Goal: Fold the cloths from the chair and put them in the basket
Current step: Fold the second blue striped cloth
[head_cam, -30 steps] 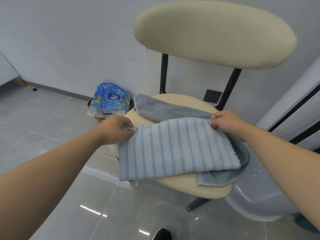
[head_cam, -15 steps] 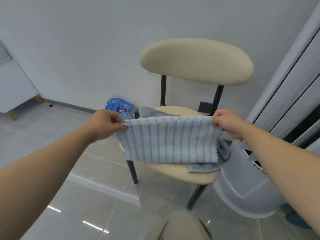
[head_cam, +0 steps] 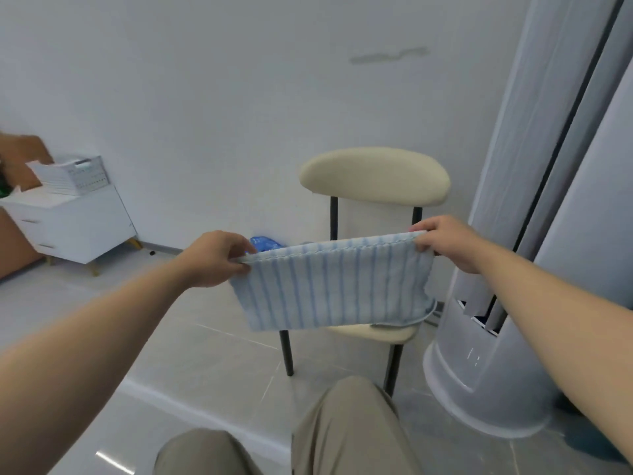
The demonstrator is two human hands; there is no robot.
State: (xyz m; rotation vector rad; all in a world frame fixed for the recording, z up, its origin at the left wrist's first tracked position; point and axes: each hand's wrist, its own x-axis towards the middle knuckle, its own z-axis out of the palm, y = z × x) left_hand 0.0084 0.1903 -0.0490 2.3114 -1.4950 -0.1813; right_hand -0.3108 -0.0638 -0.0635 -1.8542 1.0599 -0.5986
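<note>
The upper left corner of the striped cloth (head_cam: pixel 335 289) is pinched between the thumb and curled fingers of the left hand (head_cam: pixel 219 258), and the upper right corner is pinched in the same manner by the right hand (head_cam: pixel 445 243), so that both hands are closed on the one cloth. The cloth, white with pale blue stripes running top to bottom, is held up in the air and stretched flat between the two hands. Its stitched top edge is nearly level, though a little higher on the right. It is hung in front of the chair (head_cam: pixel 375 176), whose cream backrest is seen above the top edge and whose seat is largely covered from view. Whether the lower edge touches the seat cannot be told. A sliver of grey cloth (head_cam: pixel 394 324) is seen on the seat just under the lower right corner of the striped one. A blue packet (head_cam: pixel 263 242) is partly seen behind the left hand, low against the wall (head_cam: pixel 239 97). The white basket (head_cam: pixel 73 174) is set on top of a white cabinet (head_cam: pixel 68 221) at the far left of the room, well apart from the chair and the hands. A tall white appliance (head_cam: pixel 479 371) is stood on the floor (head_cam: pixel 205 354) just beside the chair on the right. The person's knees, in khaki trousers (head_cam: pixel 342 423), are seen at the bottom of the view, below the cloth.
</note>
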